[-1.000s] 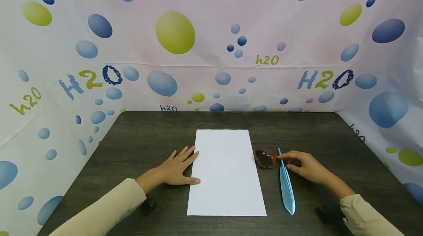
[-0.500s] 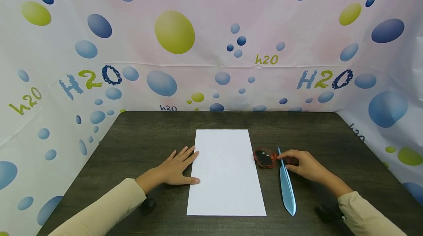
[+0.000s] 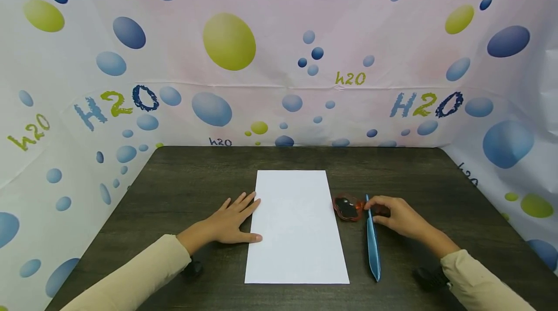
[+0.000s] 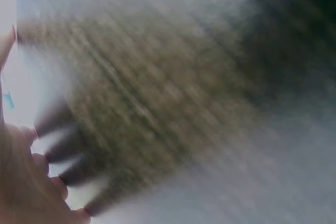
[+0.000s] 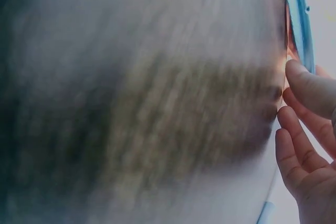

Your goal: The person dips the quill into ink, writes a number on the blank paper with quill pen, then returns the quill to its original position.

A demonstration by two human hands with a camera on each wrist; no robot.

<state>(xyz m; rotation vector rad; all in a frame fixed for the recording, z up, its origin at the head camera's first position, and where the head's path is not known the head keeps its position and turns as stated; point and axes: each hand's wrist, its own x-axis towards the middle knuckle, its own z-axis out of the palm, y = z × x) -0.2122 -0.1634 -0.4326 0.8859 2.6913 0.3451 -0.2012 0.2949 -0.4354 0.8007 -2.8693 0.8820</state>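
A pale backdrop (image 3: 270, 20) — printed bubbles (image 3: 229, 41) in blue and green, H2O lettering (image 3: 426, 104), a horizontal crease (image 3: 261, 86) — rises behind the dark surface (image 3: 196, 170), whose grain looks woodlike, though the wrist views blur it.

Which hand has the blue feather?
The right hand: it pinches the blue feather by its thin end. The left hand lies spread, thumb on the white paper.

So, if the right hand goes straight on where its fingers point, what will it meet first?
Beyond the blue feather-shaped item the right hand pinches, probably the orange flower-shaped object, though depth is unclear.
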